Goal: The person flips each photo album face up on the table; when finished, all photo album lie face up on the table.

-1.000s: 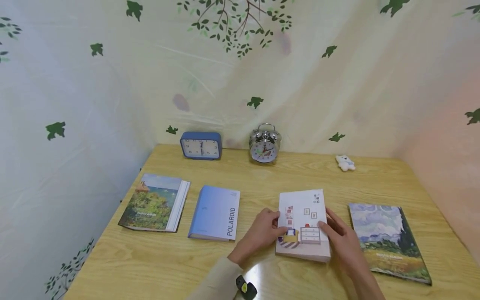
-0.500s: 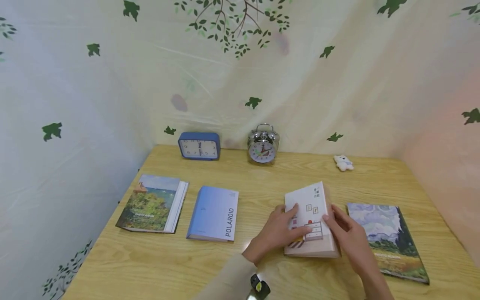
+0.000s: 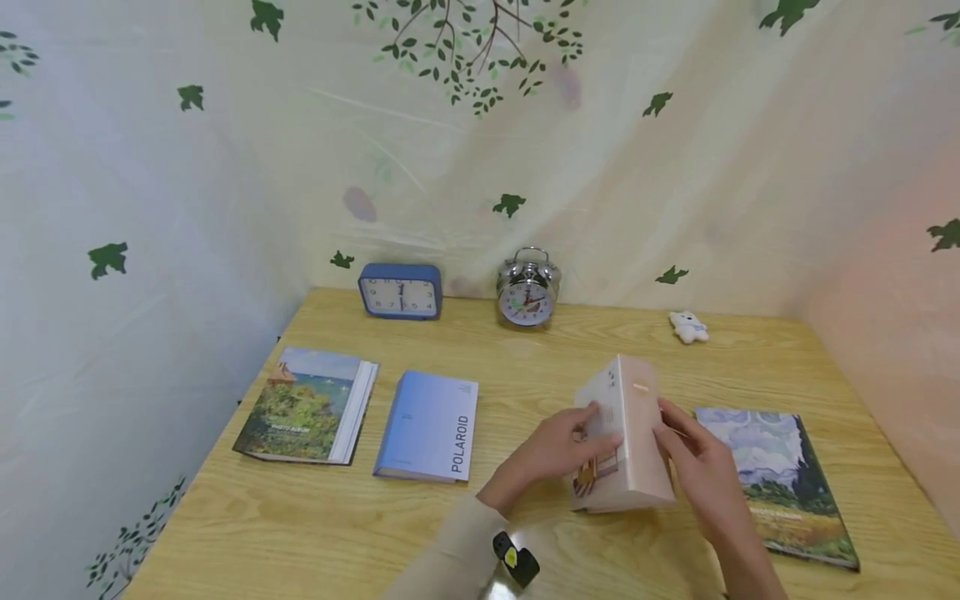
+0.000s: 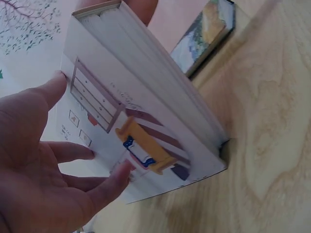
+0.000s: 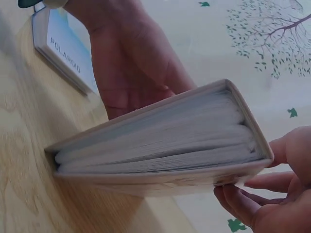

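A thick, pale photo album with a furniture drawing on its cover stands tilted on the table, its pinkish spine raised to the right. My left hand lies against the front cover, fingers spread and fingertips touching it, as the left wrist view shows. At the spine side, my right hand pinches the album, thumb at the spine and fingers on the back cover. The page edges of the album face the right wrist camera, with the covers closed over them.
Right of the hands lies a landscape photo album. To the left are a blue POLAROID album and another painted album. A blue clock, a silver alarm clock and a white bear figure line the back.
The album has gone from lying nearly flat to tilted, its spine side lifted and turned toward the head camera. My left hand has moved right along with it, further over the cover.
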The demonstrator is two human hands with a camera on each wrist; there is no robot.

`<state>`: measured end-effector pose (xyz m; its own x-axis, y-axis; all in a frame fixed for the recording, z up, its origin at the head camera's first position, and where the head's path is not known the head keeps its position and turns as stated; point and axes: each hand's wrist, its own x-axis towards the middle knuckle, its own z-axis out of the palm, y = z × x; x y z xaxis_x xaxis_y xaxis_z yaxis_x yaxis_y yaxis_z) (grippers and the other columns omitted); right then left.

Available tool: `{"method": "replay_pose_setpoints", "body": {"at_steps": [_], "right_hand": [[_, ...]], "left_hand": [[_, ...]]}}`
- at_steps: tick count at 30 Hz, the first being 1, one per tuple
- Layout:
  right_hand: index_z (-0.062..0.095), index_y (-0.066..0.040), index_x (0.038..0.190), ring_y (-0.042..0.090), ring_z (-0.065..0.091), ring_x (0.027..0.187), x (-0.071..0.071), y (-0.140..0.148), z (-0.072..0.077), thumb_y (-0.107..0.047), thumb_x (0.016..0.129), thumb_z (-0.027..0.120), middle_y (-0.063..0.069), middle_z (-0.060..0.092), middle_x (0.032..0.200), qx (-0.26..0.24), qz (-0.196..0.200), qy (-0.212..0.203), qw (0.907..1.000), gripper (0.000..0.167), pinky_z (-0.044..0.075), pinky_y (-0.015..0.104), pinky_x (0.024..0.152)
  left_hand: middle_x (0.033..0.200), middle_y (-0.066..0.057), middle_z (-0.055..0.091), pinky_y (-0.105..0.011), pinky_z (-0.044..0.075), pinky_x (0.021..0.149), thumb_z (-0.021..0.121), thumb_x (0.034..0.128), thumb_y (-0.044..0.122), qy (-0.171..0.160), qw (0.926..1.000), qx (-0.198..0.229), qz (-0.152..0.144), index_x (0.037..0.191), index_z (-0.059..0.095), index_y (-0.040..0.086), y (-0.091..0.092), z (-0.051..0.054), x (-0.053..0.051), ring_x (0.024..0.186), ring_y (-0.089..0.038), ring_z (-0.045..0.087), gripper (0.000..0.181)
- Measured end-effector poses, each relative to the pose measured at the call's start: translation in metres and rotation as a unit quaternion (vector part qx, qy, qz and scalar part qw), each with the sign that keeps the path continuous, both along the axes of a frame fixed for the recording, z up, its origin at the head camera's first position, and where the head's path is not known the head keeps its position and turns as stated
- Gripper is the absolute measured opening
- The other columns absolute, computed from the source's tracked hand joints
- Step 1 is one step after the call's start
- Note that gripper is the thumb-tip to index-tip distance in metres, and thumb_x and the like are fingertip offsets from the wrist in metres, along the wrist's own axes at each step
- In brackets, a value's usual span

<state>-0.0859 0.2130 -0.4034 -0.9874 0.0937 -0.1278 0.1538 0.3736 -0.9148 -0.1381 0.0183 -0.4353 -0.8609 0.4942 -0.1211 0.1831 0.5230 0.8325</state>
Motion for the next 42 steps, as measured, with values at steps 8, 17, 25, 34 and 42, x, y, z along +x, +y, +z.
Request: {"method": "replay_pose_setpoints", "body": {"at_steps": [8,17,25,34,42], "right_hand": [[0.035,-0.019,0.149,-0.013,0.048,0.108,-0.003,-0.023,0.000,-0.038,0.100,0.046,0.011,0.044,0.143,-0.037,0.033,0.042,0.9979,0.054,0.046,0.008,0.083],[0.036,-0.021,0.149,0.011,0.046,0.127,-0.006,-0.042,-0.002,-0.038,0.100,0.047,0.010,0.043,0.146,-0.048,0.044,0.046,0.9968,0.053,0.045,0.007,0.084],[0.034,-0.018,0.149,0.018,0.043,0.134,-0.008,-0.052,-0.015,-0.038,0.103,0.038,0.006,0.037,0.152,-0.057,0.091,0.034,0.9936,0.050,0.044,0.029,0.103],[0.043,-0.015,0.146,0.038,0.048,0.128,-0.007,-0.065,-0.038,-0.028,0.099,0.052,0.018,0.044,0.144,0.039,0.110,0.013,0.9931,0.049,0.042,0.050,0.103],[0.042,-0.011,0.146,0.047,0.039,0.131,-0.008,-0.065,-0.047,-0.029,0.099,0.053,0.027,0.036,0.145,0.100,0.117,0.023,0.9878,0.052,0.039,0.055,0.104]], "left_hand": [[0.146,-0.001,0.046,-0.021,0.050,0.084,0.052,0.0971,0.043,-0.007,0.9938,0.110,0.013,0.149,0.035,0.027,-0.020,0.014,-0.001,0.115,-0.017,0.059,0.057],[0.143,-0.004,0.049,-0.020,0.050,0.085,0.056,0.0977,0.028,0.034,0.9900,0.135,0.022,0.149,0.036,0.019,-0.036,0.028,0.001,0.112,-0.018,0.061,0.055],[0.143,-0.011,0.047,-0.023,0.052,0.088,0.059,0.0959,0.023,0.073,0.9905,0.110,0.039,0.141,0.048,0.014,-0.049,0.034,-0.001,0.116,-0.025,0.059,0.047],[0.137,-0.017,0.045,-0.031,0.052,0.078,0.067,0.0887,0.038,0.096,0.9881,-0.016,0.119,0.137,0.055,0.015,-0.064,0.047,0.004,0.101,-0.023,0.058,0.055],[0.124,-0.015,0.060,-0.030,0.051,0.076,0.063,0.0909,0.038,0.073,0.9871,-0.062,0.128,0.138,0.053,0.014,-0.068,0.039,0.007,0.100,-0.023,0.059,0.054]]}}
